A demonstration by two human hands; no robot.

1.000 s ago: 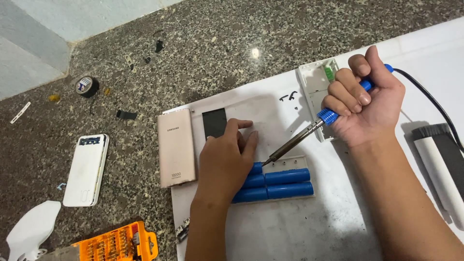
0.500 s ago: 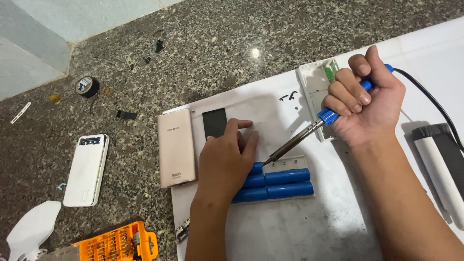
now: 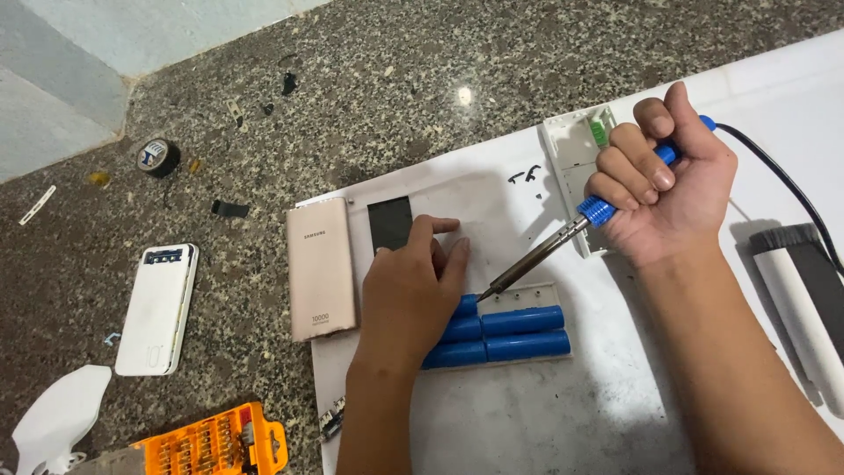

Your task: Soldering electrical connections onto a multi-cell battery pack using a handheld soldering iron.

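Note:
My left hand (image 3: 409, 295) lies flat on the left end of a pack of blue cylindrical battery cells (image 3: 519, 332), which rests in a white tray on a white sheet (image 3: 527, 422). My right hand (image 3: 664, 180) is closed around the blue handle of a soldering iron (image 3: 563, 237). Its metal tip slants down-left and touches the cells just beside my left fingers. A black cord (image 3: 782, 180) runs from the handle to the right.
A beige power bank (image 3: 321, 268) lies left of my left hand, a black rectangle (image 3: 389, 222) beside it. A white power bank (image 3: 158, 308), an orange bit set (image 3: 215, 442), a tape roll (image 3: 160, 157), an opened white casing (image 3: 576, 163) and a white-and-black tube (image 3: 804, 299) lie around.

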